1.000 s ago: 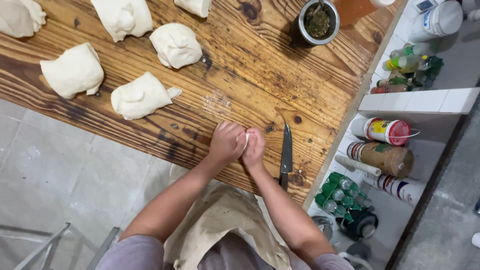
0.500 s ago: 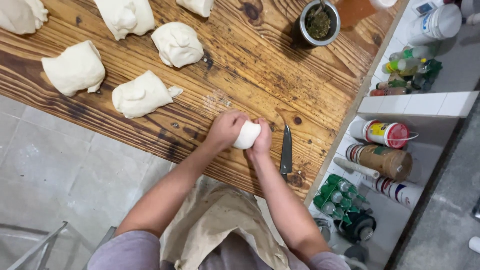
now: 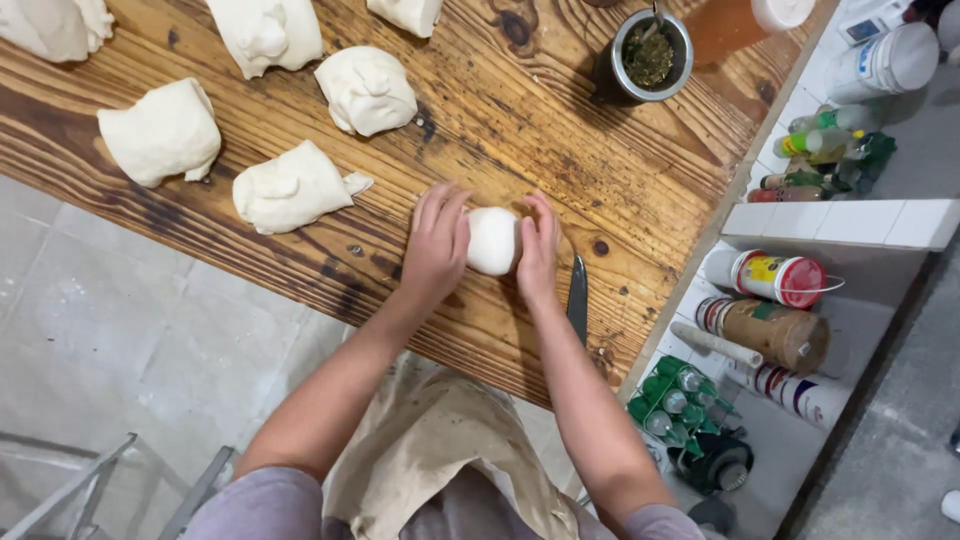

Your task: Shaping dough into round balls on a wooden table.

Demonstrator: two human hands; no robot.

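Note:
A smooth white dough ball (image 3: 492,240) rests on the wooden table (image 3: 620,190), cupped between both my hands. My left hand (image 3: 435,245) presses its left side and my right hand (image 3: 538,250) presses its right side, fingers flat against the board. Several folded dough pieces lie to the left, the nearest one (image 3: 290,187) about a hand's width from my left hand. A knife (image 3: 577,300) lies on the wood just right of my right wrist.
A metal cup of green herbs (image 3: 650,55) stands at the far side of the table. Right of the table edge, shelves hold jars, tins (image 3: 770,278) and green bottles (image 3: 680,395). A beige apron covers my lap. Grey tiled floor lies to the left.
My hands have moved away from the table's near edge and parted slightly, so the dough ball now shows between them. It was hidden in my closed hands a second ago.

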